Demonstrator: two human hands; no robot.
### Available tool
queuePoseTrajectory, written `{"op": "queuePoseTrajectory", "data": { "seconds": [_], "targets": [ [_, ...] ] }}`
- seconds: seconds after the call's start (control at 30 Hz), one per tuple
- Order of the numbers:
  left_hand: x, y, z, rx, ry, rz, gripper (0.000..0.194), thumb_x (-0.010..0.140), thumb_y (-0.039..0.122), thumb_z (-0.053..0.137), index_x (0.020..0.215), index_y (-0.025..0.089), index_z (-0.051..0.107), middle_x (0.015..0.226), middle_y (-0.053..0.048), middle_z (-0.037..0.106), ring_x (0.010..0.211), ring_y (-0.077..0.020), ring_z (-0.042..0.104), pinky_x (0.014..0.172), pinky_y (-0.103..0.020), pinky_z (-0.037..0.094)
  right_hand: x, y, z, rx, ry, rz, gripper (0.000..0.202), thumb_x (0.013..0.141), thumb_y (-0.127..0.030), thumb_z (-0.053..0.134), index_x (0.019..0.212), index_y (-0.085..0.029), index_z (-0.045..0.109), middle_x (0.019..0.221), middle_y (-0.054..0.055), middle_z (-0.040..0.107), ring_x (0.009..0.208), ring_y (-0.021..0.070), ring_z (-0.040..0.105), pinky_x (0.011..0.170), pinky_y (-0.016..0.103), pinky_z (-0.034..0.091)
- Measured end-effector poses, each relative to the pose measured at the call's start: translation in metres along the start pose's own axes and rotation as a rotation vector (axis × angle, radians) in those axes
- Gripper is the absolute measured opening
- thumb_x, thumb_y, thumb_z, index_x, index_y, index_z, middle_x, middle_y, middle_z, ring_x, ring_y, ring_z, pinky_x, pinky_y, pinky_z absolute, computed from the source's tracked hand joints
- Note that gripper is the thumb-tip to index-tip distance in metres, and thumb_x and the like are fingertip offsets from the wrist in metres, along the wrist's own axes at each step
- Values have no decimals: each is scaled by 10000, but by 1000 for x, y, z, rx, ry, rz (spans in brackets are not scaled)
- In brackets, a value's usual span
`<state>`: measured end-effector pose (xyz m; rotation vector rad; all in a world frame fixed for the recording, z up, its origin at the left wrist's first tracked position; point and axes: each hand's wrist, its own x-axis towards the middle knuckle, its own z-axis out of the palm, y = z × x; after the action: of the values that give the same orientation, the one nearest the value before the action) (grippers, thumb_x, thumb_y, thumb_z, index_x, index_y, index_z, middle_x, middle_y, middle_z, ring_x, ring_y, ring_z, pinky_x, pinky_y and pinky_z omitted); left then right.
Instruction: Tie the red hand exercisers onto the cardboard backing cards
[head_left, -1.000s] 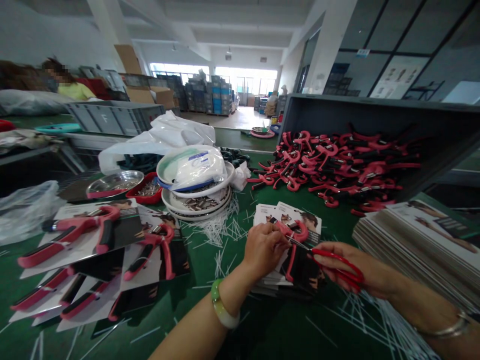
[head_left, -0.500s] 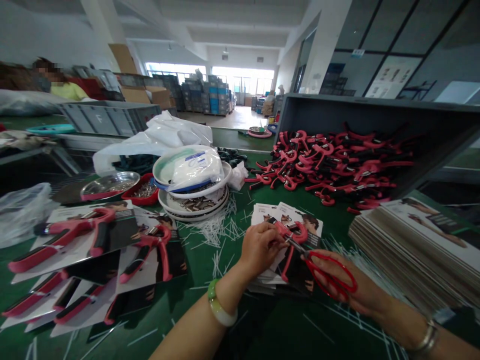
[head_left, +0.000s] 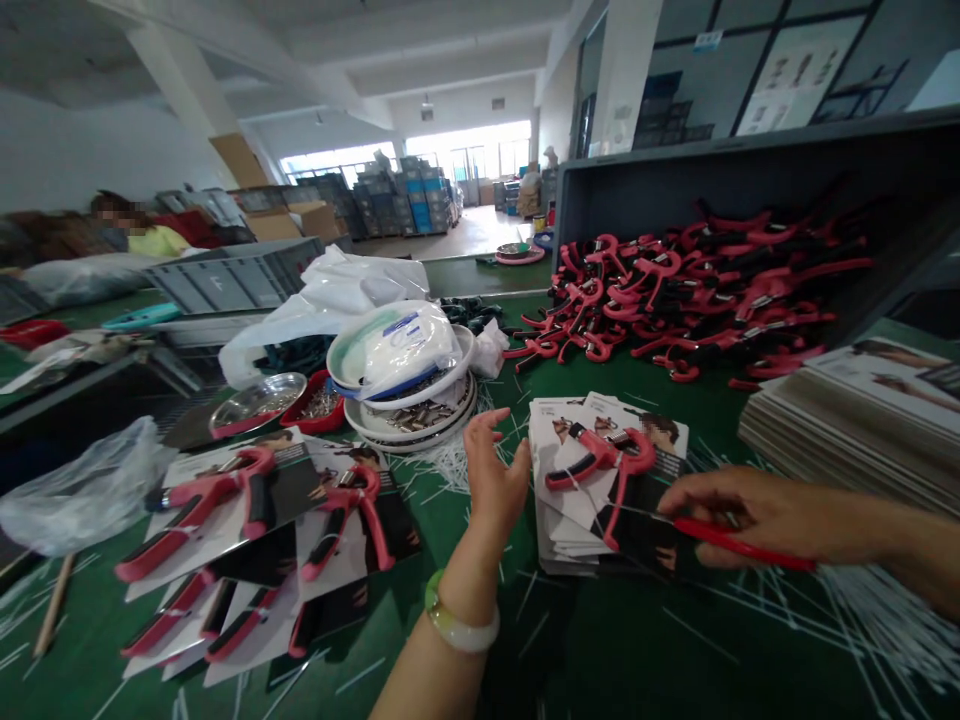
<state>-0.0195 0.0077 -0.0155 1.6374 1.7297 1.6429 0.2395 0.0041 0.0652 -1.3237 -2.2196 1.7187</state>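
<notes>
My left hand is raised just left of a stack of printed cards, fingers apart and holding nothing. On the top card lies a pair of pink-and-black pliers, with a thin white tie across its handle. My right hand grips red-handled scissors to the right of the cards. The scissors' blades point left toward the lower handle of the pliers. At the left, several more pliers lie on overlapping cards.
A grey crate lies tipped with many pink pliers spilling out. At right stands a thick card stack. White plates hold metal parts and a plastic bag. Loose white ties litter the green table. A person is far left.
My left hand has let go at the pliers and moved left, its fingers opening. My right hand has drawn the scissors away to the right and turned them flatter. The view has shifted slightly.
</notes>
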Motion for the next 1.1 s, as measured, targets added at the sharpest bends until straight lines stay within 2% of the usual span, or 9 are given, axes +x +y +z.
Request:
{"op": "queuePoseTrajectory", "data": {
  "seconds": [0.1, 0.13, 0.2, 0.37, 0.5, 0.7, 0.93, 1.1],
  "targets": [
    [-4, 7, -10, 83, -306, 58, 248, 743, 363, 680, 955, 235, 663, 954, -35, 669, 838, -186, 594, 757, -322, 473, 11, -24, -15, -249, -10, -6, 386, 643, -447, 737, 931, -192, 707, 671, 3, 593, 582, 112, 505, 508, 196, 380],
    [-7, 9, -10, 98, -384, 64, 260, 736, 415, 682, 932, 245, 683, 908, -23, 689, 810, -184, 607, 739, -312, 473, 16, -30, -18, -295, -1, -11, 388, 623, -445, 748, 916, -193, 711, 643, -5, 571, 567, 109, 487, 492, 194, 360],
    [-10, 12, -7, 114, -469, 65, 273, 729, 461, 678, 908, 258, 710, 842, -12, 712, 765, -175, 626, 710, -291, 470, 25, -36, -21, -321, -42, 0, 404, 600, -443, 759, 914, -195, 708, 594, -23, 531, 526, 96, 444, 459, 188, 317],
    [-7, 10, -2, 58, -505, -16, 248, 709, 441, 703, 848, 240, 738, 771, -9, 718, 693, -154, 633, 656, -254, 467, 41, -36, -24, -250, -141, 31, 475, 583, -462, 768, 940, -162, 681, 552, -51, 492, 485, 69, 395, 435, 174, 274],
    [-6, 6, 2, -65, -513, -120, 251, 673, 417, 733, 821, 214, 739, 783, -14, 715, 667, -138, 621, 637, -234, 471, 50, -39, -29, -276, -178, 28, 507, 546, -467, 787, 918, -136, 691, 555, -50, 502, 485, 67, 402, 431, 174, 276],
    [-6, 1, 7, -100, -545, -225, 297, 653, 460, 730, 812, 209, 748, 758, -21, 717, 649, -142, 609, 620, -238, 467, 64, -44, -38, -341, -232, 18, 501, 522, -439, 806, 911, -141, 705, 548, -60, 495, 477, 59, 391, 430, 165, 279],
    [-5, -3, 9, -161, -582, -253, 315, 646, 452, 730, 835, 202, 752, 728, -24, 712, 610, -131, 585, 572, -227, 442, 58, -27, -34, -169, -281, -49, 375, 624, -430, 754, 857, -142, 695, 577, -63, 479, 506, 49, 380, 475, 161, 304],
    [-7, -4, 13, -205, -598, -286, 313, 687, 421, 706, 876, 174, 740, 716, -38, 710, 592, -133, 592, 529, -217, 434, 48, -25, -30, -86, -328, -36, 386, 621, -434, 755, 860, -134, 703, 562, -59, 501, 479, 38, 384, 432, 143, 282]
  ]
}}
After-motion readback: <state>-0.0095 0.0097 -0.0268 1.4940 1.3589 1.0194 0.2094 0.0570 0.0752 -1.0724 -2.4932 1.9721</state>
